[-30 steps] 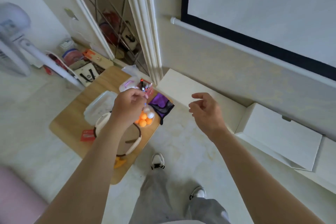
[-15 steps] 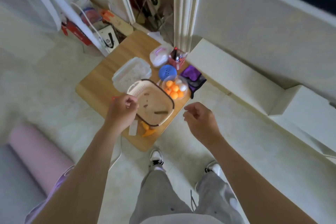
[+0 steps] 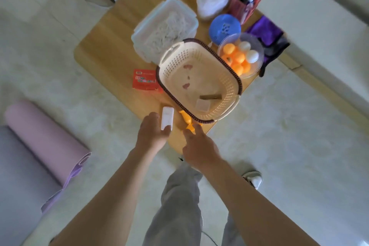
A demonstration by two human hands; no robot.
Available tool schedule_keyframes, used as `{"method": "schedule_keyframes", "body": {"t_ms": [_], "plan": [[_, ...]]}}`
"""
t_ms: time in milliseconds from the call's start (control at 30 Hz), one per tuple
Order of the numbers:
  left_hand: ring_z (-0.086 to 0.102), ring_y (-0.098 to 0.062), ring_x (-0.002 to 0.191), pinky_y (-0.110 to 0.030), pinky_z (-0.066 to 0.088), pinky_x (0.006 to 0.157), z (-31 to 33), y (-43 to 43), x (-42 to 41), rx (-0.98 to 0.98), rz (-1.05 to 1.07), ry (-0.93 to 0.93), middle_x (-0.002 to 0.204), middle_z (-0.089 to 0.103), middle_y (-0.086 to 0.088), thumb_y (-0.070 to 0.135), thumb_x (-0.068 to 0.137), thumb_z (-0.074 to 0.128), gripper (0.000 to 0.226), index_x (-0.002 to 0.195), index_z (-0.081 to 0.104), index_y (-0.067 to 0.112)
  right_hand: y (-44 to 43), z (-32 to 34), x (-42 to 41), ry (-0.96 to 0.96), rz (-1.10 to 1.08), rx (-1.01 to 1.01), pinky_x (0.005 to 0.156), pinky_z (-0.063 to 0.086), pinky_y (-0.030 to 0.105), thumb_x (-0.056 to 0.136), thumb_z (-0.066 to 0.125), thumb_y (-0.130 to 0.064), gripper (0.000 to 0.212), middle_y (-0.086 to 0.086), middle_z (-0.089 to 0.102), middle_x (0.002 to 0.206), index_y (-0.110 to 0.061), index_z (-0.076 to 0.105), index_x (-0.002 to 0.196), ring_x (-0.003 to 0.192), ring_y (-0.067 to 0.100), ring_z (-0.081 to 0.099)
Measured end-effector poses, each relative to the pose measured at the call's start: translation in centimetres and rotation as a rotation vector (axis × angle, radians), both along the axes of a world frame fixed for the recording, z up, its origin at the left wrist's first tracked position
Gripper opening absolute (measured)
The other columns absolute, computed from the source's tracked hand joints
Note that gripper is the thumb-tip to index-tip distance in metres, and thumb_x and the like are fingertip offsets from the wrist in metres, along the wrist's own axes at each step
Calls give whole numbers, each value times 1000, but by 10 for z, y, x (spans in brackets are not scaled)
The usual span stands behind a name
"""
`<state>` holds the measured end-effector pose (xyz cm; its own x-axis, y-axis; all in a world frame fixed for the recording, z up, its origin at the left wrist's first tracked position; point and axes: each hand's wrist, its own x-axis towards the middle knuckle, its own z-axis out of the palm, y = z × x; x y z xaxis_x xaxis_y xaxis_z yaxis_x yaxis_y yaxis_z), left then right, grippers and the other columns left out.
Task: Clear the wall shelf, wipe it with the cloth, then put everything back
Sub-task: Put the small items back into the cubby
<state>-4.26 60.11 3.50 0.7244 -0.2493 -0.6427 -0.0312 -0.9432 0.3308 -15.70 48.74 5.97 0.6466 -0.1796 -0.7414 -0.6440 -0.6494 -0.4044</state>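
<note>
- Since half a second earlier, my left hand [image 3: 152,136] had dropped to the near corner of the wooden table [image 3: 107,50]. It brought the small white device [image 3: 167,116] down beside the cream basket [image 3: 173,60]. My right hand [image 3: 199,148] had come forward to the same corner.
- Step in hand, as I judged it: clearing. The shelf's contents stood gathered on the table, and the white device was being set among them.
- Left hand: the fingers [image 3: 151,120] were curled and pinched the near end of the device. Its far end pointed at the basket and lay just short of the rim. Whether it already rested on the wood, I could not tell.
- Right hand: it held nothing, and the fingertips [image 3: 192,131] were loosely spread. They reached toward the orange object [image 3: 186,119] tucked under the basket's near edge. Contact could not be confirmed.
- Cloth: the purple cloth [image 3: 263,30] lay at the table's far right edge, partly hanging off. It was just beyond the clear bowl [image 3: 255,42] of orange and white balls.
- Shelf: I took the bare white ledge [image 3: 311,22] along the wall, right of the table, to be the shelf.
- Next move, in my judgement: let go of the device, reach across past the bowl for the cloth without knocking it, then turn to the ledge.
</note>
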Motion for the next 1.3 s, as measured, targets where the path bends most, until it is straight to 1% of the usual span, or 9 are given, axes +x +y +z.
{"method": "schedule_keyframes", "body": {"t_ms": [67, 233, 433, 567, 667, 800, 1000, 1133, 1300], "plan": [[52, -30, 112, -36, 43, 88, -25, -6, 0, 29, -10, -17, 120, 53, -13, 32, 88, 71, 54, 129, 47, 5, -1, -24, 7, 27, 68, -63, 84, 52, 45, 93, 53, -14, 61, 12, 19, 156, -26, 31, 149, 116, 36, 56], [48, -35, 119, -43, 41, 99, -61, -18, -1, 84, -104, -155, 123, 54, -18, 38, 84, 76, 67, 132, 47, 0, -4, -63, 3, 44, 171, -146, 79, 52, 44, 88, 66, -13, 74, 12, 37, 140, -29, 28, 149, 113, 34, 54], [52, -33, 112, -43, 48, 92, -68, -21, -1, 36, -73, -171, 114, 57, -16, 31, 83, 74, 53, 121, 52, 2, 2, -72, 0, -110, 171, -266, 78, 53, 43, 95, 59, -11, 58, 13, 42, 138, -24, 36, 147, 111, 36, 55], [63, -25, 92, -41, 57, 76, -65, -21, 0, 74, 118, -4, 88, 67, -2, 54, 60, 63, 51, 92, 64, 15, 5, -86, -7, -229, 126, -339, 73, 55, 42, 96, 62, -17, 56, 11, 47, 139, -28, 40, 146, 104, 36, 59], [66, -19, 83, -29, 47, 57, -56, -19, -4, 29, 277, 75, 87, 67, 1, 57, 56, 68, 56, 95, 62, 16, 6, -92, -16, -267, 145, -335, 63, 56, 42, 89, 73, -20, 55, 14, 51, 134, -26, 48, 138, 87, 34, 64], [65, -17, 83, -26, 47, 54, -41, -7, -11, -52, 357, 106, 97, 65, 0, 39, 67, 79, 53, 109, 53, 19, 2, -85, -36, -308, 211, -273, 52, 55, 38, 72, 88, -22, 47, 16, 56, 130, -22, 63, 112, 64, 29, 64], [66, -21, 82, -30, 51, 58, 0, 5, -35, -192, 250, 154, 94, 66, -6, 12, 78, 73, 37, 106, 52, 21, 3, -72, -92, -520, 208, -232, 41, 52, 31, 72, 82, -24, 38, 9, 63, 99, -23, 65, 107, 56, 21, 61], [44, -22, 50, -31, 34, 46, 34, -10, -61, -345, 316, 336, 64, 50, -11, 17, 61, 74, 45, 100, 53, 9, -8, -50, -143, -670, 105, -274, 32, 46, 27, 81, 49, -25, 21, 2, 63, 90, -27, 65, 94, 53, 16, 59], [22, -13, 46, -22, 17, 48, 60, -67, -113, -428, 191, 589, 58, 28, -10, 11, 64, 66, 30, 86, 48, 5, -44, -28, -218, -736, -83, -389, 33, 40, 22, 76, 56, -23, 15, 4, 65, 97, -30, 65, 86, 53, 16, 58]]}}
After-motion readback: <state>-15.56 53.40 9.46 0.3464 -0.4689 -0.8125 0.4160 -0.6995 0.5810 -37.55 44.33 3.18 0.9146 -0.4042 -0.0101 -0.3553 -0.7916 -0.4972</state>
